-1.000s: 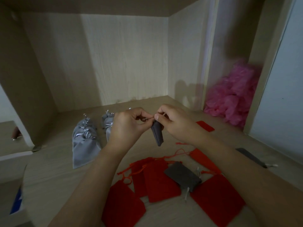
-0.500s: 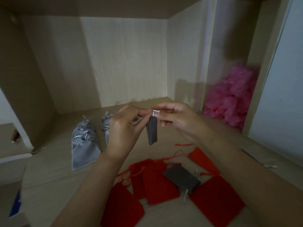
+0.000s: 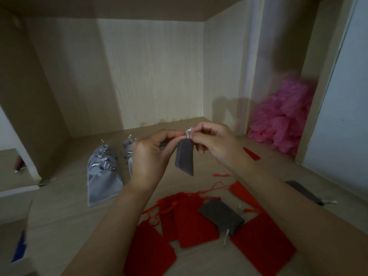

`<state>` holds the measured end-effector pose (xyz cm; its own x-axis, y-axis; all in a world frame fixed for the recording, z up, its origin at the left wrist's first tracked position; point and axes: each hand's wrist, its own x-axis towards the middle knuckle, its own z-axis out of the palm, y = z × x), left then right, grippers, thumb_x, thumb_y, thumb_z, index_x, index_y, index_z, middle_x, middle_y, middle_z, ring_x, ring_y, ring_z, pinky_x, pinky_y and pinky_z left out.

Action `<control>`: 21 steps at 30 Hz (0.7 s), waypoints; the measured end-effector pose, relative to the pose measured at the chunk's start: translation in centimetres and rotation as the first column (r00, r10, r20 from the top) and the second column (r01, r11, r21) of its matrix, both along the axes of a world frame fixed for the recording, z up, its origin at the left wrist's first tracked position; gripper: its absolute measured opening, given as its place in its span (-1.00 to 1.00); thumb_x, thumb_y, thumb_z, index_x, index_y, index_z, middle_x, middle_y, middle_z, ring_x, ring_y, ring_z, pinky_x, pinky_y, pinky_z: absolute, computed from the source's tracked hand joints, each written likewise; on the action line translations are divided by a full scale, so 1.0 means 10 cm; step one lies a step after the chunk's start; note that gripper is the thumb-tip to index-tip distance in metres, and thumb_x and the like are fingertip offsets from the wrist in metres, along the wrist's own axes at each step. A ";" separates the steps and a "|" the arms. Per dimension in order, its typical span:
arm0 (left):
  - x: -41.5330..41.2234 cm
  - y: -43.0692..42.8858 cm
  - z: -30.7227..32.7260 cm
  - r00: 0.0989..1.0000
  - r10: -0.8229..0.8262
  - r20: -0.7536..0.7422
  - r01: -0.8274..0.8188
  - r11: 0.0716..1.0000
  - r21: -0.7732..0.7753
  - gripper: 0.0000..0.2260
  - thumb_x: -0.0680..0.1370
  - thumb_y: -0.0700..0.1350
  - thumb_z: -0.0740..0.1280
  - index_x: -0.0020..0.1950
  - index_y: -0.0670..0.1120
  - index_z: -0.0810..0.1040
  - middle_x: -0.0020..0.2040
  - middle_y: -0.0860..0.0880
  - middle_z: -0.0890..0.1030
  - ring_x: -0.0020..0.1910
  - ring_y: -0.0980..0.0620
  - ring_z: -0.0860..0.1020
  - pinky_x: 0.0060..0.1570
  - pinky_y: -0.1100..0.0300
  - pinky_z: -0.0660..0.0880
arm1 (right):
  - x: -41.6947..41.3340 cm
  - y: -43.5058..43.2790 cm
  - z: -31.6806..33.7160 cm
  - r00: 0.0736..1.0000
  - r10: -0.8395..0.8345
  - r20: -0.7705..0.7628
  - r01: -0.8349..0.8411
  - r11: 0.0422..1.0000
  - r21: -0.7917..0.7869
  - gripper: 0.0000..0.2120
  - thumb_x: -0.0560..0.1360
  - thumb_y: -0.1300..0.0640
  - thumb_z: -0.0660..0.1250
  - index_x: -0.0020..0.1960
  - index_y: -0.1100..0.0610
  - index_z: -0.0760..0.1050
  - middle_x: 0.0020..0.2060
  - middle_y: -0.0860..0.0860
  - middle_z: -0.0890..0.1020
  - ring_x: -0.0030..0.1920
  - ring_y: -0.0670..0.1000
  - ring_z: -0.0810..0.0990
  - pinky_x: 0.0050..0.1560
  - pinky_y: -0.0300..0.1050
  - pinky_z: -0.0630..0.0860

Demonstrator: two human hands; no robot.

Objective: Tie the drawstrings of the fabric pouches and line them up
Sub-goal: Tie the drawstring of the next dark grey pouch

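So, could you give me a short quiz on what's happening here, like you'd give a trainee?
1. True or false: the grey pouch pinched at its top by the left hand and right hand hangs clear of the shelf.
2. Where do the tied light grey pouches lie? A: left of the hands. B: in the right-hand compartment. C: stacked on the shelf above.
3. Fill in: a dark grey pouch lies on top of the ___ pouches.
Key: 1 true; 2 A; 3 red, the red pouches.
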<state>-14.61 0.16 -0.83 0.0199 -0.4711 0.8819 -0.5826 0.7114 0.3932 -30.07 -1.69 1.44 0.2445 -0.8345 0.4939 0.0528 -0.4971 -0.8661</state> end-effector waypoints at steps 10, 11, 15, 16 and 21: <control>-0.06 0.00 0.00 0.995 0.079 0.063 -0.068 0.984 -0.166 -0.93 0.45 -0.21 0.41 -0.10 -0.13 0.68 -0.04 0.02 0.54 -0.01 0.10 0.48 0.04 0.42 0.36 | 0.04 -0.05 -0.04 0.995 -0.089 -0.042 0.090 0.996 0.010 -0.69 0.43 0.35 0.31 -0.43 0.10 0.36 -0.60 -0.16 0.35 -0.54 -0.19 0.29 -0.48 -0.34 0.23; -0.08 0.02 0.00 0.996 0.081 0.037 -0.074 0.983 -0.166 -0.93 0.45 -0.20 0.41 -0.11 -0.12 0.68 -0.03 0.01 0.52 0.00 0.09 0.46 0.03 0.44 0.33 | 0.04 -0.06 -0.04 0.995 -0.094 -0.042 0.094 0.995 0.019 -0.68 0.42 0.33 0.31 -0.44 0.08 0.35 -0.59 -0.16 0.35 -0.53 -0.18 0.29 -0.47 -0.34 0.22; -0.11 0.06 0.03 0.994 0.109 -0.012 -0.109 0.978 -0.178 -0.91 0.44 -0.12 0.41 -0.13 -0.12 0.67 -0.05 0.02 0.47 -0.03 0.07 0.43 -0.02 0.40 0.33 | 0.01 -0.12 -0.05 0.986 -0.166 -0.024 0.167 0.984 0.063 -0.66 0.40 0.32 0.33 -0.46 0.08 0.31 -0.63 -0.18 0.32 -0.52 -0.16 0.26 -0.41 -0.24 0.19; -0.11 0.04 0.03 0.994 0.110 -0.003 -0.109 0.982 -0.154 -0.87 0.45 -0.09 0.40 -0.14 -0.13 0.67 -0.06 0.03 0.48 -0.04 0.07 0.44 -0.03 0.42 0.33 | -0.01 -0.13 -0.05 0.983 -0.181 -0.010 0.181 0.981 0.071 -0.67 0.39 0.33 0.33 -0.46 0.08 0.31 -0.64 -0.18 0.31 -0.53 -0.16 0.25 -0.41 -0.22 0.18; -0.12 -0.06 -0.03 0.999 0.026 -0.033 -0.019 0.981 0.194 -0.86 0.49 -0.05 0.38 -0.19 -0.10 0.60 -0.14 0.04 0.59 -0.14 0.16 0.53 -0.12 0.48 0.35 | -0.10 -0.16 -0.05 0.959 -0.269 -0.089 0.268 0.963 -0.015 -0.74 0.37 0.30 0.33 -0.42 0.11 0.35 -0.63 -0.18 0.37 -0.53 -0.18 0.32 -0.40 -0.29 0.24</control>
